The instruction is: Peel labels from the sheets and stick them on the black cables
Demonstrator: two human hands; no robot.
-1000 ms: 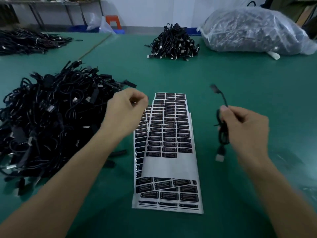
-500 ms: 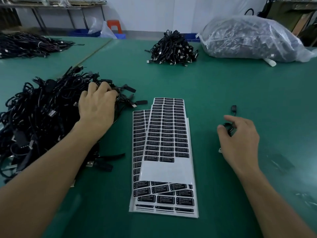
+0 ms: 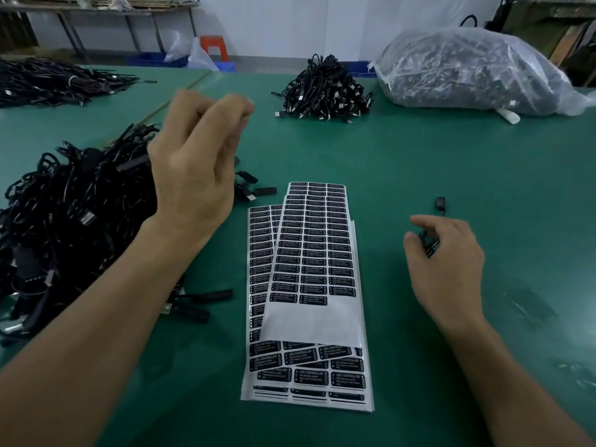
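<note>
Several label sheets (image 3: pixel 309 321) read "LED CONTROLLER"; right hand (image 3: pixel 448 269) grips a black cable (image 3: pixel 429 243); left hand (image 3: pixel 193 175) raised, grasp unclear.

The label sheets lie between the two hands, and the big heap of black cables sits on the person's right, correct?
No. The head view shows the big heap of black cables on the person's left. The label sheets do lie between the left hand and the right hand.
</note>
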